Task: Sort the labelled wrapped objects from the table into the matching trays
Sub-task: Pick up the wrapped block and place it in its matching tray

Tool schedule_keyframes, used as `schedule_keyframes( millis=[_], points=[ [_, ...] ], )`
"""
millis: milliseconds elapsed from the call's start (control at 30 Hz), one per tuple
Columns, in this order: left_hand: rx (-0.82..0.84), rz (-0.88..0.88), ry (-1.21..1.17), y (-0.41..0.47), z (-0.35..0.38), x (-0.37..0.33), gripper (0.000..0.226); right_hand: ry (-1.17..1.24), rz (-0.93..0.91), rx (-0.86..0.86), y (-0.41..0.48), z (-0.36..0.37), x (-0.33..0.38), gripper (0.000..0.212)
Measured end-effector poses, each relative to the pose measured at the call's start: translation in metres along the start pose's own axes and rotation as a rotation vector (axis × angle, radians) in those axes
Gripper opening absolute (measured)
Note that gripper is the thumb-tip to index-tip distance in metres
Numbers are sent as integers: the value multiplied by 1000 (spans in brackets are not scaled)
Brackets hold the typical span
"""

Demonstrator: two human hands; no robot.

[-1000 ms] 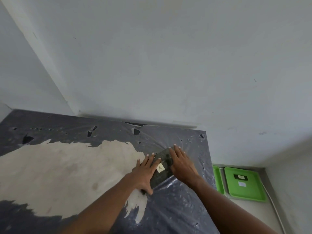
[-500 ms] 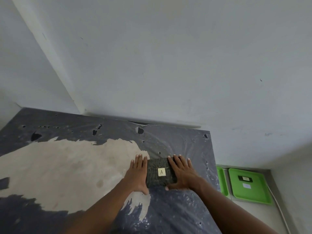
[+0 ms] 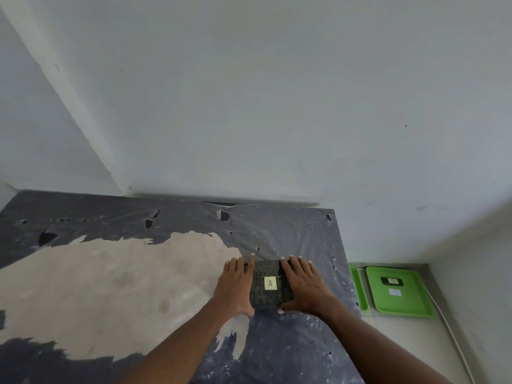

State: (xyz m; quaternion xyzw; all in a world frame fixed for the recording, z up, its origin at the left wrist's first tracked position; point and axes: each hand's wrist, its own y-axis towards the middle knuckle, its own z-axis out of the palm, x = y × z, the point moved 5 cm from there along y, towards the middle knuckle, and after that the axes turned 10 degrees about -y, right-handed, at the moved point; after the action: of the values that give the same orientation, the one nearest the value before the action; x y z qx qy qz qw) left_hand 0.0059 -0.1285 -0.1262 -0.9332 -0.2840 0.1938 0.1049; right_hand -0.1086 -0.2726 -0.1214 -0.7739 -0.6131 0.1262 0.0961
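Bracketing the wrapped object (image 3: 270, 284) from both sides in the head view: left hand (image 3: 235, 289) lies flat on the table (image 3: 110, 286), palm down, fingers straight and close together, its inner edge touching the object's left side; right hand (image 3: 303, 286) mirrors it on the right side, fingers a bit more spread and pointing toward the table's far edge, thumb hooked round the object's near right corner. Both hands press in on the object rather than closing round it; object sits on the table, can't tell if it's lifted at all. Both forearms come in from the near edge. Object is a flat dark rectangle in crinkled dark wrap with a small pale yellow label (image 3: 270, 283) on top reading "A". It sits near the table's right edge, toward the far right corner, on the dark plastic sheet where the pale worn patch ends. Off the table's right edge, lower down, a green tray (image 3: 399, 306) holds one small dark labelled item (image 3: 392, 281) at its far end and a pale tag (image 3: 394, 292) at its centre; text on both too small to read. Second green tray (image 3: 358, 289) just beside it, mostly hidden by the table edge, contents not visible.
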Motion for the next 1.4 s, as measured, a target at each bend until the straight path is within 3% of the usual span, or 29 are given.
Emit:
schedule_keyframes(
  millis=[167,367,667,933,1100,1400],
  points=[
    [27,78,123,6,-9,-41,121,-38,24,-70,-25,-4,-21,123],
    [14,170,149,23,0,-112,124,-40,17,-175,-68,0,-83,118],
    [-43,135,100,60,46,-276,129,83,63,-156,-174,41,-257,124],
    [-82,93,142,81,66,-389,126,139,186,-98,-256,78,-398,114],
    [-76,99,134,111,72,-428,118,169,241,-58,-267,99,-443,111],
    [3,91,168,189,115,-455,125,234,222,34,-240,143,-497,100]
  ],
)
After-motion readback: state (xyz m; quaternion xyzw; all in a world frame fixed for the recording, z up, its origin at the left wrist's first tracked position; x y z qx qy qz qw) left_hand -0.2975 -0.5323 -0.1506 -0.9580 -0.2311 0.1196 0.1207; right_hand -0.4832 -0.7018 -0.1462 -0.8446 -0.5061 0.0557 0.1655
